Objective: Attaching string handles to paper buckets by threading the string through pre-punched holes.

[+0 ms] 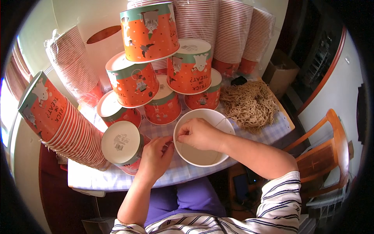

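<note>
A paper bucket (204, 159) with a white inside stands in front of me, its mouth facing up. My right hand (196, 134) reaches into it, thumb and fingers pinched close to the left inner wall; what they pinch is too small to make out. Outside that same wall my left hand (157, 154) has its fingers curled together at the bucket's side, and their tips are partly hidden. A thin pale cord (223, 120) crosses the bucket's far right rim. Beyond the bucket lies a tangled heap of tan cord (251, 105).
Upside-down orange buckets with green bands form a stack (150, 33) behind. Another upturned bucket (120, 142) stands left of my left hand. A tall nested stack (66, 121) leans at far left. Bagged stacks (233, 31) line the back. A wooden chair (323, 156) is right of the checked tablecloth (93, 180).
</note>
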The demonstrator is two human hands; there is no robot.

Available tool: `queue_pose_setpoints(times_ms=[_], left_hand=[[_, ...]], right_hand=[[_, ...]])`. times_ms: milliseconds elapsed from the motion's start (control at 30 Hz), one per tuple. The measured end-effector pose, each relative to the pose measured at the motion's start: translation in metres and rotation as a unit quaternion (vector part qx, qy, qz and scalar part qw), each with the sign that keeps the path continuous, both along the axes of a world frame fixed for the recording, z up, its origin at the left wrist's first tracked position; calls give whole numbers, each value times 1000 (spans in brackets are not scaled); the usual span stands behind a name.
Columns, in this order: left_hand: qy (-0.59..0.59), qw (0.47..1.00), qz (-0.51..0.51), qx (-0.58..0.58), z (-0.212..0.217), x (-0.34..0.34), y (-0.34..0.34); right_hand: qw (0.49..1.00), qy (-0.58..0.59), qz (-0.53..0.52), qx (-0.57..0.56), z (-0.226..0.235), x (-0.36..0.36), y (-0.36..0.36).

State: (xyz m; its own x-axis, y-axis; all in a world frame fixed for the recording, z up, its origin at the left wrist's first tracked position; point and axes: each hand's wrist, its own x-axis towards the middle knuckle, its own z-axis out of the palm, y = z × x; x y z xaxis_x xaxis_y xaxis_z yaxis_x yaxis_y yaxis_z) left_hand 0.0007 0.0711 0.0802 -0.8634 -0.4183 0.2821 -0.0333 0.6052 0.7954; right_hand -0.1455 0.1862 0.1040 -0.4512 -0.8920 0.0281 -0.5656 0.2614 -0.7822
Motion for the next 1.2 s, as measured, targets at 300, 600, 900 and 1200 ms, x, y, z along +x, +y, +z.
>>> queue_pose_setpoints(times_ms=[300, 600, 900, 1200], left_hand=[[-18, 998, -10, -53, -2, -1, -2], [24, 799, -73, 597, -43, 40, 0], [112, 780, -182, 589, -64, 56, 2], [57, 830, -165, 530, -73, 50, 20]], right_hand=[[999, 10, 48, 5, 12, -1, 7], [984, 124, 130, -20, 81, 51, 80], [982, 103, 124, -98, -30, 85, 61], [989, -97, 107, -30, -71, 64, 45]])
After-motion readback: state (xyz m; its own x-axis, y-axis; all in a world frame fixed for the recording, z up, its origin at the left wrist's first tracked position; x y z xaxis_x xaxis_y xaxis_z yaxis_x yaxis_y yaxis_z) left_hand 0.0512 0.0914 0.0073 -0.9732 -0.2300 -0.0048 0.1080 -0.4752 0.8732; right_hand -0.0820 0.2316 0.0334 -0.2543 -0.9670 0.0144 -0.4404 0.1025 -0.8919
